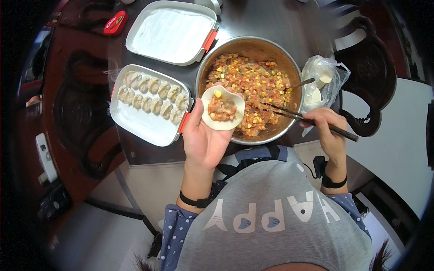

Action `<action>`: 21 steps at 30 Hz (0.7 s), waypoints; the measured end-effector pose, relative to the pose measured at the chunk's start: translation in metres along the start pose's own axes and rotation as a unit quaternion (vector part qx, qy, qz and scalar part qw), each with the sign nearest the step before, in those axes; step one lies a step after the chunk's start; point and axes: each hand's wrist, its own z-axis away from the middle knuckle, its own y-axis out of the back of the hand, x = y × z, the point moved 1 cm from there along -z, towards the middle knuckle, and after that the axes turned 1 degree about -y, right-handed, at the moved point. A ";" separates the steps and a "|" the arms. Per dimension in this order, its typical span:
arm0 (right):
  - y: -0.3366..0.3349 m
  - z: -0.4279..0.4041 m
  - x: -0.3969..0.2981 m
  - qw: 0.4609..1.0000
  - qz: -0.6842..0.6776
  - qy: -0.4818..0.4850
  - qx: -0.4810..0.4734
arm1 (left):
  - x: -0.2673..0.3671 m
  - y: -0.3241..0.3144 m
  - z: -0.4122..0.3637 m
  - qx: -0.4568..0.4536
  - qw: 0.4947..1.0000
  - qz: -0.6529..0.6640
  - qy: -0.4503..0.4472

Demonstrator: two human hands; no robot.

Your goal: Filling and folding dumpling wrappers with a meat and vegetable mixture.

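Note:
A round dumpling wrapper (223,122) with meat-and-corn filling (222,109) on it lies on the palm and fingers of my left hand (207,139), over the near left rim of a large steel bowl (294,64). My right hand (327,127) holds a pair of dark chopsticks (342,132), their tips in the filling mixture (252,81) inside the bowl. A metal spoon handle (305,82) leans on the bowl's right side. Left of my left hand, a white tray (142,130) holds two rows of pleated dumplings (154,85).
Behind that tray stands another white tray (169,34), floured inside. A clear plastic bag (334,89) with pale round pieces sits right of the bowl, and a red tin (116,23) at the far left. Carved wooden chairs (369,67) flank the dark table (268,20).

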 end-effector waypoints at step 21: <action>-0.026 0.017 -0.003 0.946 -0.282 -0.091 0.131 | -0.025 -0.020 -0.005 0.054 0.997 0.011 0.045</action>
